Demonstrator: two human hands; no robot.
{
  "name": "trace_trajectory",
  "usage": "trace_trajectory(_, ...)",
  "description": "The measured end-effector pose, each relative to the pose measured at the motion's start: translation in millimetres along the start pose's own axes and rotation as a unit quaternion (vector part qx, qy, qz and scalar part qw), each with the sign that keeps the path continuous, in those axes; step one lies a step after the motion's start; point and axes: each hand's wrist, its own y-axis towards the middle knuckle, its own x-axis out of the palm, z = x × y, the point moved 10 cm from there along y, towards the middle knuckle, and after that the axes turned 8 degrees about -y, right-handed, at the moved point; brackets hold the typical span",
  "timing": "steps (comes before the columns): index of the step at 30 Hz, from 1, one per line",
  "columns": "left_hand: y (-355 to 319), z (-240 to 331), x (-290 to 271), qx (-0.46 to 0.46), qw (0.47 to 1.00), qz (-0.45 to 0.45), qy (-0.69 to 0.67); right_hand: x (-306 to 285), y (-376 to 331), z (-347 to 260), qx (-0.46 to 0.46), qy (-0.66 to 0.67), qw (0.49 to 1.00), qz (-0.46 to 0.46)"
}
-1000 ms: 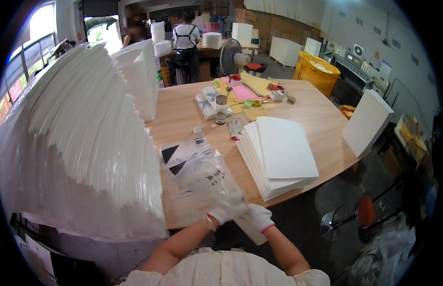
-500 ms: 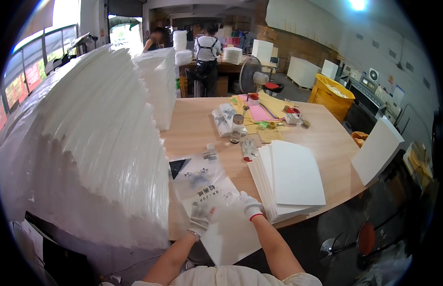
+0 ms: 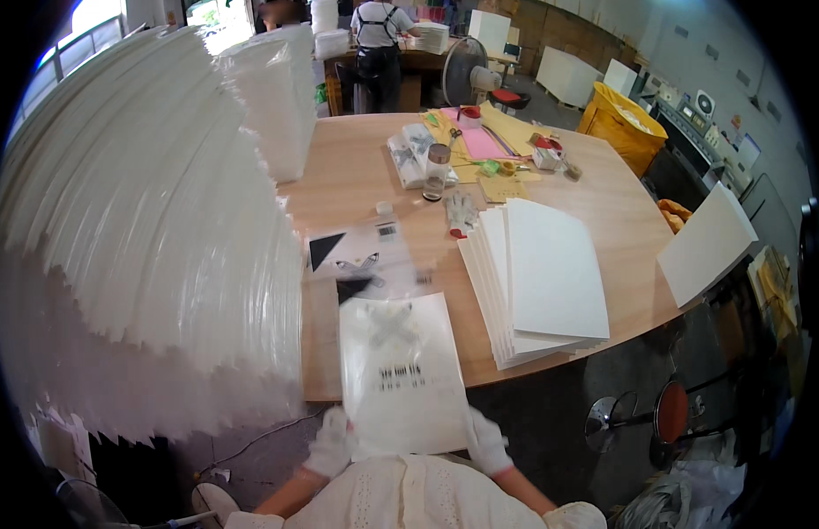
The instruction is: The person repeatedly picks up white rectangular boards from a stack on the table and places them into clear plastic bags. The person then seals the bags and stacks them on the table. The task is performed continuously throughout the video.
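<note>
A pack of white paper in a clear plastic bag (image 3: 405, 401) with dark print lies in front of me, its near edge against my body and its far part over the table's front edge. My left hand (image 3: 330, 441), in a white glove, grips its near left side. On the near right side my gloved right hand (image 3: 487, 441) holds it too; the fingers of both hands are partly hidden and slightly blurred. Just beyond the pack, a flat printed plastic bag (image 3: 361, 256) rests on the table. To the right stands a stack of white paper (image 3: 555, 269) in offset bundles.
A tall pile of plastic-wrapped packs (image 3: 163, 220) rises at the left. Farther back on the table (image 3: 357, 150) are a glass bottle (image 3: 436, 172), a loose glove (image 3: 461, 214) and tape rolls. A stool (image 3: 671, 413) stands right; another person (image 3: 376, 44) works behind.
Both hands have drawn the pack toward my body, off the spot on the table. The printed bag now covers the paper that stuck out of it. My view has tilted downward.
</note>
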Motion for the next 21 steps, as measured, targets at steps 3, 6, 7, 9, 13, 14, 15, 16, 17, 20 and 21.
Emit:
trace_trajectory(3, -17, 16, 7, 0.109, 0.991, -0.034, -0.063, 14, -19, 2, -0.048, 0.105, 0.971, 0.207)
trace_trajectory(6, -15, 38, 6, 0.195, 0.975, -0.057, -0.091, 34, -21, -1, -0.023, 0.09, 0.967, 0.238)
trace_trajectory(7, -14, 45, 4, 0.223, 0.968, -0.065, -0.099, 23, -17, -14, -0.045, 0.054, 0.985, 0.155)
trace_trajectory(9, -2, -9, 3, -0.086, 0.99, -0.007, -0.115, -14, -6, -16, -0.063, -0.032, 0.997, 0.023)
trace_trajectory(13, -13, -62, 11, -0.056, 0.97, 0.034, -0.234, 46, -45, 31, -0.123, -0.112, 0.931, -0.323)
trace_trajectory(14, -5, -28, 2, -0.001, 0.981, 0.022, -0.192, 31, -47, 26, -0.07, -0.035, 0.936, -0.344)
trace_trajectory(15, 1, 9, -7, 0.053, 0.987, 0.011, -0.148, 15, -21, 37, -0.013, 0.077, 0.975, -0.206)
trace_trajectory(16, 5, 52, -15, 0.101, 0.99, 0.0, -0.103, -5, -9, 44, 0.045, 0.189, 0.979, -0.068)
trace_trajectory(17, 16, 92, -24, 0.15, 0.983, -0.003, -0.11, 13, 3, 50, 0.17, 0.396, 0.898, -0.086)
trace_trajectory(20, 36, 198, -42, 0.272, 0.951, -0.078, -0.123, 76, 31, 20, 0.037, 0.472, 0.864, -0.169)
trace_trajectory(21, 29, 231, -57, 0.319, 0.943, -0.07, -0.063, 93, 33, 2, 0.047, 0.516, 0.832, -0.195)
